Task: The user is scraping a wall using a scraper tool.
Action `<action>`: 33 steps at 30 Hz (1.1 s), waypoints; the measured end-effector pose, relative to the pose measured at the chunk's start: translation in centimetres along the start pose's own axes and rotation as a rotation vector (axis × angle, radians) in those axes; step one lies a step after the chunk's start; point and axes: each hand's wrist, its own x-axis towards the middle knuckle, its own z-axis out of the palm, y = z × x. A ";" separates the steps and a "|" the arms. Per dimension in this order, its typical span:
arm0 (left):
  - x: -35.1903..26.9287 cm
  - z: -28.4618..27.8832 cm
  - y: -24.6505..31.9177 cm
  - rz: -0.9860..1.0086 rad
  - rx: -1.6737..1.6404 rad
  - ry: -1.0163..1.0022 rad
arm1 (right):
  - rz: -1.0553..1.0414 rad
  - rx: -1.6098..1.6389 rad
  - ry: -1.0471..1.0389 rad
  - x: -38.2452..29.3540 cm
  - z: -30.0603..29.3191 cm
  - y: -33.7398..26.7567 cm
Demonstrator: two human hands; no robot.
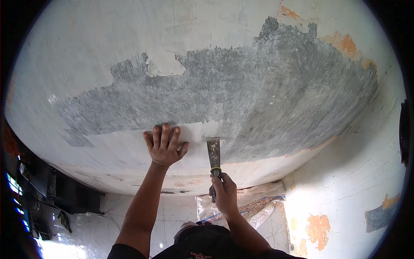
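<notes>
My right hand (225, 193) is closed around the handle of a putty knife (214, 152), whose blade points up the wall and has its edge at the whitish paint. The blade is worn and spotted with residue. To its left, my left hand (165, 147) lies with fingers spread against the painted wall (119, 149), fingertips at the lower border of a broad grey patch (181, 97) where the paint layer is gone. That patch has ragged edges, with small orange areas along its upper right.
Below the wall a white plastic sack or sheet (255, 200) lies in the corner on the tiled floor (178, 207). At the right stands an adjoining wall (349, 181) with orange and grey patches. Dark furniture (74, 194) is at the lower left.
</notes>
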 end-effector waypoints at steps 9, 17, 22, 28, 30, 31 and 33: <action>-0.3 -0.1 0.4 -0.004 -0.011 0.004 | 0.040 -0.001 0.014 -0.2 -0.4 0.2; -0.1 0.1 -0.1 0.000 -0.002 0.013 | 0.012 0.002 0.020 0.1 -0.3 0.3; 0.1 0.1 0.0 0.003 0.009 0.015 | -0.052 -0.002 0.016 0.5 -0.3 0.1; 0.1 0.0 0.1 0.004 -0.016 0.026 | -0.005 -0.001 0.011 0.2 -0.1 0.5; -0.3 -0.1 0.3 -0.009 -0.012 -0.005 | -0.017 -0.023 0.019 0.2 -0.1 0.5; -0.3 -0.1 0.2 -0.011 -0.009 -0.007 | 0.016 0.025 -0.006 0.1 0.2 -0.2; 0.0 0.1 -0.1 0.001 -0.001 0.008 | 0.050 0.074 -0.030 0.0 0.4 -0.3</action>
